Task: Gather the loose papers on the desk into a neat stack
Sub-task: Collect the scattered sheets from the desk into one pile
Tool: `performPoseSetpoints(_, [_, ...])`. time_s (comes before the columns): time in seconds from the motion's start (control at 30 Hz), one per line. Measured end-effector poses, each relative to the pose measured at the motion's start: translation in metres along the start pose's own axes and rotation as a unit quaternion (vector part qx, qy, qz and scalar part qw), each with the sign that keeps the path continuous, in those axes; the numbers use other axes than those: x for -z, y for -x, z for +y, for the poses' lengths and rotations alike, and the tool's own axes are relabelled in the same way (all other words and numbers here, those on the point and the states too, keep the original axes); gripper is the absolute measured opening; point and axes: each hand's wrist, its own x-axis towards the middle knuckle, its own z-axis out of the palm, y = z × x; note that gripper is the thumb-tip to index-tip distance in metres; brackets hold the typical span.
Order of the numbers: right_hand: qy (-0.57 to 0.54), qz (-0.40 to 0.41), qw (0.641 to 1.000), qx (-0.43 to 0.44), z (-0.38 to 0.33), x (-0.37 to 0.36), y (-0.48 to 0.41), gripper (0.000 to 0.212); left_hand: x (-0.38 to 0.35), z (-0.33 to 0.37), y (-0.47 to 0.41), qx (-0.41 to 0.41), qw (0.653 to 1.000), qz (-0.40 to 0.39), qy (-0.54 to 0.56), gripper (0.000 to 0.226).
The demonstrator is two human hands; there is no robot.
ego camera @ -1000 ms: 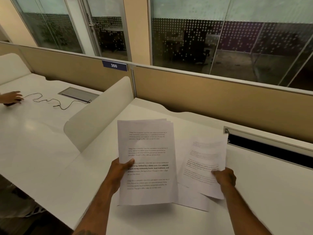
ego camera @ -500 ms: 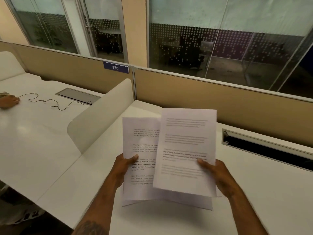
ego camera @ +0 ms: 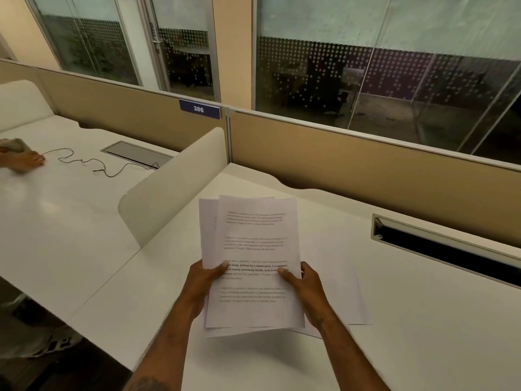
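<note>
A bundle of printed white papers [ego camera: 253, 249] is held up above the white desk [ego camera: 423, 320], its sheets slightly fanned at the top left. My left hand [ego camera: 203, 283] grips the bundle's left edge with the thumb on the front. My right hand [ego camera: 304, 286] grips its right edge the same way. One more white sheet [ego camera: 344, 292] lies flat on the desk just right of my right hand, partly hidden by the bundle.
A white curved divider [ego camera: 169, 187] separates this desk from the left one. A dark cable slot [ego camera: 451, 249] runs along the back right. Tan partition panels [ego camera: 366, 170] stand behind. Another person's hand [ego camera: 25, 160] and a black cable [ego camera: 93, 165] are on the left desk.
My right hand has brought its single sheet left onto the front of the bundle in my left hand. Both hands now hold one combined bundle.
</note>
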Motion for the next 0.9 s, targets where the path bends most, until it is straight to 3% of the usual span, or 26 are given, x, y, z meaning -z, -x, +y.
performPoseSetpoints(0.1, [0.054, 0.112, 0.992, -0.004, 0.002, 0.027, -0.008, 0.037, 0.011, -0.003, 0.000, -0.002, 1.000, 0.018, -0.010, 0.059])
performPoseSetpoints(0.2, [0.253, 0.284, 0.921, -0.078, 0.024, 0.083, -0.011, 0.044, 0.023, -0.003, -0.001, -0.003, 1.000, 0.029, -0.003, 0.051])
performPoseSetpoints(0.27, [0.366, 0.300, 0.866, -0.164, 0.041, 0.111, -0.006, 0.062, 0.029, -0.004, -0.001, -0.004, 0.999, 0.037, 0.004, 0.043])
performPoseSetpoints(0.33, [0.410, 0.273, 0.844, -0.212, 0.054, 0.123, -0.004, 0.075, 0.032, -0.006, 0.000, -0.002, 0.999, 0.050, 0.009, 0.038])
performPoseSetpoints(0.47, [0.289, 0.285, 0.877, -0.256, 0.063, 0.131, -0.016, 0.067, 0.037, -0.011, 0.002, 0.007, 0.998, 0.057, 0.017, 0.033])
performPoseSetpoints(0.6, [0.239, 0.292, 0.874, -0.306, 0.060, 0.137, -0.024, 0.052, 0.045, -0.011, 0.003, 0.002, 0.998, 0.060, 0.021, 0.029])
performPoseSetpoints(0.77, [0.159, 0.330, 0.905, -0.218, 0.059, 0.140, -0.021, 0.027, 0.044, -0.005, 0.002, -0.008, 0.998, 0.051, 0.025, 0.033])
performPoseSetpoints(0.83, [0.107, 0.353, 0.918, -0.145, 0.053, 0.137, -0.017, 0.036, 0.041, -0.002, 0.000, -0.013, 0.999, 0.044, 0.019, 0.033])
performPoseSetpoints(0.9, [0.077, 0.426, 0.901, -0.030, 0.035, 0.132, -0.010, 0.044, 0.039, 0.003, 0.000, -0.018, 0.999, 0.037, 0.018, 0.034])
